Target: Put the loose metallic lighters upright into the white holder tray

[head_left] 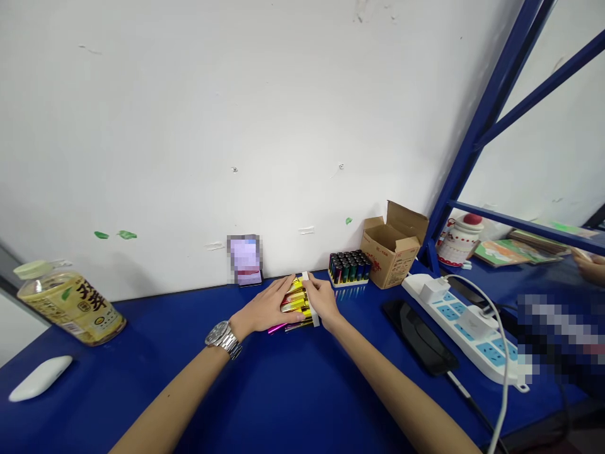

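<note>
A bunch of shiny yellow and pink lighters (295, 304) sits in a white tray on the blue table (283, 391), near the wall. My left hand (267, 309), with a metal watch on its wrist, is closed round the left side of the bunch. My right hand (324, 301) grips the tray's right edge, fingers curled over it. Just behind to the right stands a white tray of dark upright lighters (350, 267).
An open cardboard box (393, 247) stands at the back right. A black phone (420, 337) and a white power strip (466, 325) lie to the right. A yellow bottle (70, 304) and white mouse (40, 377) lie left. Another person's hand (590, 268) shows far right.
</note>
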Action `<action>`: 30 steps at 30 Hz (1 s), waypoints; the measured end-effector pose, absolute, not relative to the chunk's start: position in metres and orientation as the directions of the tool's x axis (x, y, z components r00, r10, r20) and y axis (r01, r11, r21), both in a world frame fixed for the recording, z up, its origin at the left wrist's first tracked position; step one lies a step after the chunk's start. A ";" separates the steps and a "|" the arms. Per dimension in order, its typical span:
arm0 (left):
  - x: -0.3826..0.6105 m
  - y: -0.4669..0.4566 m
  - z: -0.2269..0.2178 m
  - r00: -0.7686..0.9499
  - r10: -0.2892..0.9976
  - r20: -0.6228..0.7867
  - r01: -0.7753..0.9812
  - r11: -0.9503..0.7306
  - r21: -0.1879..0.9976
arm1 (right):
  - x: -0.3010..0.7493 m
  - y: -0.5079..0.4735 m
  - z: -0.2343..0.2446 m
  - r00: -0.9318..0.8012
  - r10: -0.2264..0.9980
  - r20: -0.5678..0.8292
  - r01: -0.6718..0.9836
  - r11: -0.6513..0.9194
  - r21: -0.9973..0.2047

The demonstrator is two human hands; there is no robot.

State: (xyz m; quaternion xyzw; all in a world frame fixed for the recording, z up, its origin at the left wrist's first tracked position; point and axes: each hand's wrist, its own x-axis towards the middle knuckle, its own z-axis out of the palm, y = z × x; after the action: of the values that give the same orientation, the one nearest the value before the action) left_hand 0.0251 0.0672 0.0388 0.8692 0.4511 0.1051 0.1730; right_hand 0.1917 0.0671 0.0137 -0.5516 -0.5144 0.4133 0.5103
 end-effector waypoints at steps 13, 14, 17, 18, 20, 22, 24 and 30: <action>0.007 0.058 0.017 0.568 0.818 0.096 0.697 -0.539 0.473 | 0.192 0.067 0.017 0.075 0.996 0.053 0.177 0.039 -0.983; 0.007 0.057 0.016 0.566 0.819 0.096 0.695 -0.537 0.477 | 0.192 0.067 0.018 0.055 0.997 0.051 0.178 0.041 -0.983; 0.005 0.054 0.015 0.558 0.823 0.103 0.690 -0.529 0.494 | 0.193 0.068 0.018 0.029 0.999 0.040 0.166 0.035 -0.986; 0.004 0.053 0.015 0.555 0.825 0.107 0.687 -0.527 0.500 | 0.193 0.068 0.018 0.032 0.999 0.035 0.164 0.029 -0.986; 0.002 0.050 0.015 0.554 0.826 0.104 0.681 -0.521 0.514 | 0.193 0.069 0.018 0.033 0.999 0.025 0.169 0.019 -0.985; 0.000 0.048 0.016 0.553 0.828 0.096 0.676 -0.513 0.529 | 0.193 0.069 0.018 0.022 1.000 0.011 0.175 0.007 -0.985; -0.002 0.046 0.015 0.550 0.831 0.083 0.673 -0.500 0.546 | 0.193 0.069 0.018 0.018 1.000 -0.002 0.170 -0.005 -0.985; -0.006 0.042 0.012 0.543 0.834 0.097 0.647 -0.489 0.585 | 0.195 0.072 0.012 0.025 0.999 0.031 0.153 0.027 -0.988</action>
State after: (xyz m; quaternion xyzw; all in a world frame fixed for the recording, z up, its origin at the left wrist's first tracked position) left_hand -0.0060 0.0419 0.0118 0.8422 0.4395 0.1880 0.2494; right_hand 0.1951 0.0721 0.0117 -0.5360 -0.5372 0.4462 0.4743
